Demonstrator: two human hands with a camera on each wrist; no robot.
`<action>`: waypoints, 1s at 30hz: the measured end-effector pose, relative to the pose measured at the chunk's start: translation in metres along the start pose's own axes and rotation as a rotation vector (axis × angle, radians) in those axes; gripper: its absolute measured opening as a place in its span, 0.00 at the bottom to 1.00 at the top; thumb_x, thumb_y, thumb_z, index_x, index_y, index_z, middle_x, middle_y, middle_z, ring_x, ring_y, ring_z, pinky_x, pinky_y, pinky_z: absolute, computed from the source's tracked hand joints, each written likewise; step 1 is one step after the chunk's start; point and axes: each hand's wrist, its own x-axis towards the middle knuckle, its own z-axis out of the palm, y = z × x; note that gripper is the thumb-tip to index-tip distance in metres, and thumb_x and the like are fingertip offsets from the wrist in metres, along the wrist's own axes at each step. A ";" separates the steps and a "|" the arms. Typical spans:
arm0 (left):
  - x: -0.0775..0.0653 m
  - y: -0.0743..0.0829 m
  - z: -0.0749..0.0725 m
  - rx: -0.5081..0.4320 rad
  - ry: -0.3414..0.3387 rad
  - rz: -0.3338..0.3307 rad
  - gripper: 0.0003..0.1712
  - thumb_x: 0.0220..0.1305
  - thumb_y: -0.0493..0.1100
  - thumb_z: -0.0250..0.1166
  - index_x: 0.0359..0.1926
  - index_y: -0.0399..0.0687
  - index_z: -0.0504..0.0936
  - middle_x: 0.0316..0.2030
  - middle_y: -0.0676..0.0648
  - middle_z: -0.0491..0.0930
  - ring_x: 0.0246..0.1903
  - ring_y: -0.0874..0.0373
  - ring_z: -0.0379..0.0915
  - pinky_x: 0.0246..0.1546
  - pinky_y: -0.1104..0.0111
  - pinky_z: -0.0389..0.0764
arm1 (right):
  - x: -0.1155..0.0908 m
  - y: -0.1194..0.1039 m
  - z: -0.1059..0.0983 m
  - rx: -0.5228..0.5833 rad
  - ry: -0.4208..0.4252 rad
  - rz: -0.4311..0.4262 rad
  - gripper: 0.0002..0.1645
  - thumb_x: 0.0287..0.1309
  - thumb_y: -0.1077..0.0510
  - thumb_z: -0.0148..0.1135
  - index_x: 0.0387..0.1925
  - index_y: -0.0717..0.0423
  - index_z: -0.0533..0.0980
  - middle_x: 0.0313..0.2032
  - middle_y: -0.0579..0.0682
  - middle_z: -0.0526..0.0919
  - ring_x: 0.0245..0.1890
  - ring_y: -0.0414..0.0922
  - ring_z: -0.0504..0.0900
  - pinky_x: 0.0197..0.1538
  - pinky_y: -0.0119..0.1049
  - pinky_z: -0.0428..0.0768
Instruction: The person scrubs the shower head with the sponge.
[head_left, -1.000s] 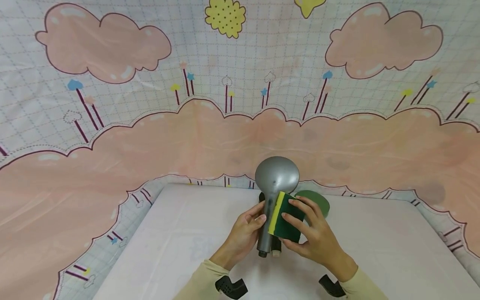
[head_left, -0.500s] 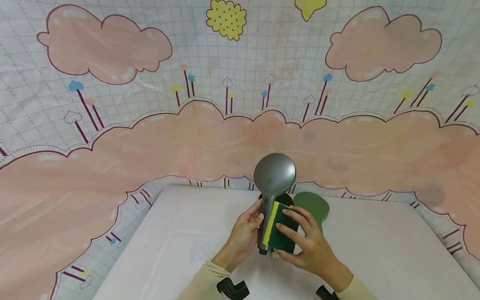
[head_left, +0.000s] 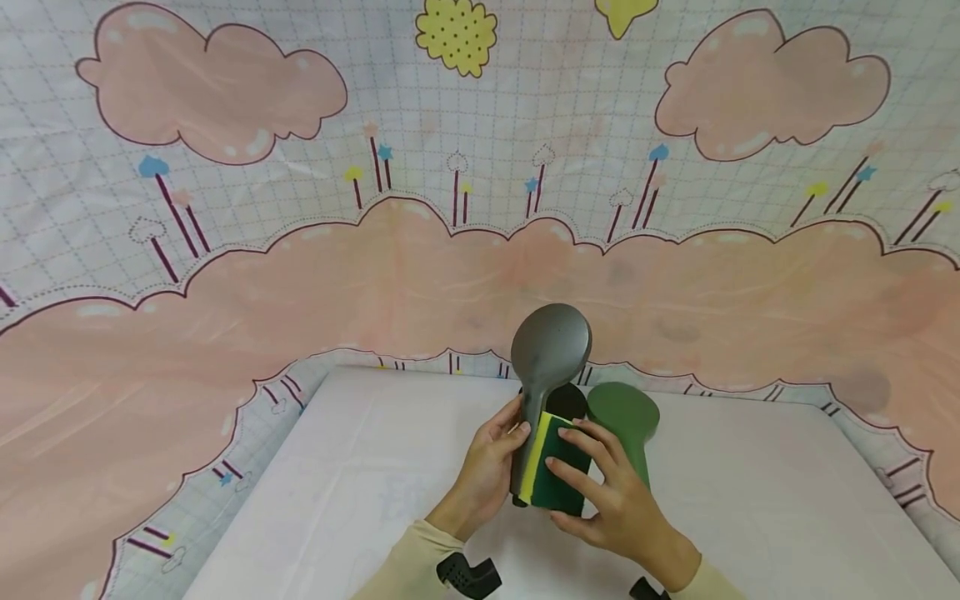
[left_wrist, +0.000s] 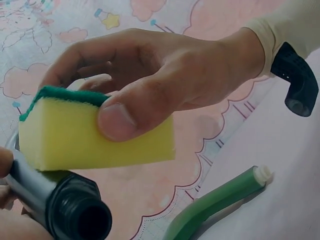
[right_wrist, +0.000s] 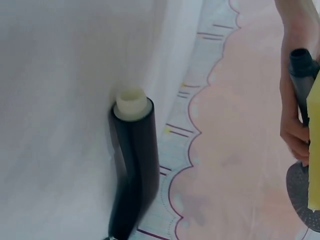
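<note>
My left hand (head_left: 486, 467) grips a grey shower head (head_left: 551, 346) by its handle, round head up. The threaded end of that handle (left_wrist: 77, 210) points toward the camera in the left wrist view. My right hand (head_left: 618, 504) pinches a yellow and green scouring sponge (head_left: 562, 467) between thumb and fingers, its yellow face against the handle. In the left wrist view the right thumb (left_wrist: 120, 120) presses on the yellow foam. At the right edge of the right wrist view, the sponge (right_wrist: 314, 145) partly covers the shower head.
Behind the hands, a black shower head (head_left: 567, 400) lies on the white table (head_left: 360, 467), largely hidden by the sponge. Right of it is a green shower head (head_left: 624, 410). A patterned pink cloth (head_left: 300, 292) hangs beyond the table.
The sponge has slid down along the handle with my right hand. The grey shower head has turned and risen slightly, and more of the green shower head shows.
</note>
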 end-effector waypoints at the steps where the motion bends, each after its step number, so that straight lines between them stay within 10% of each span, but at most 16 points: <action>1: 0.000 0.000 0.000 0.004 -0.002 -0.001 0.33 0.74 0.43 0.53 0.76 0.49 0.55 0.76 0.47 0.53 0.76 0.50 0.44 0.76 0.50 0.41 | 0.001 0.001 -0.001 -0.002 0.000 -0.009 0.29 0.61 0.35 0.59 0.50 0.51 0.81 0.56 0.63 0.76 0.60 0.61 0.69 0.75 0.36 0.56; 15: -0.004 0.000 0.003 0.068 0.015 -0.005 0.31 0.73 0.42 0.54 0.73 0.43 0.58 0.71 0.41 0.62 0.65 0.56 0.65 0.63 0.70 0.70 | 0.013 0.012 -0.008 -0.033 0.001 -0.005 0.30 0.62 0.34 0.58 0.51 0.51 0.81 0.57 0.63 0.76 0.59 0.62 0.69 0.75 0.34 0.56; 30: -0.006 0.001 0.001 0.057 0.004 -0.010 0.35 0.72 0.44 0.55 0.76 0.45 0.55 0.75 0.46 0.55 0.75 0.50 0.51 0.76 0.51 0.48 | 0.007 0.001 0.000 -0.035 0.009 -0.044 0.29 0.60 0.34 0.60 0.50 0.50 0.82 0.55 0.63 0.77 0.57 0.62 0.71 0.74 0.36 0.57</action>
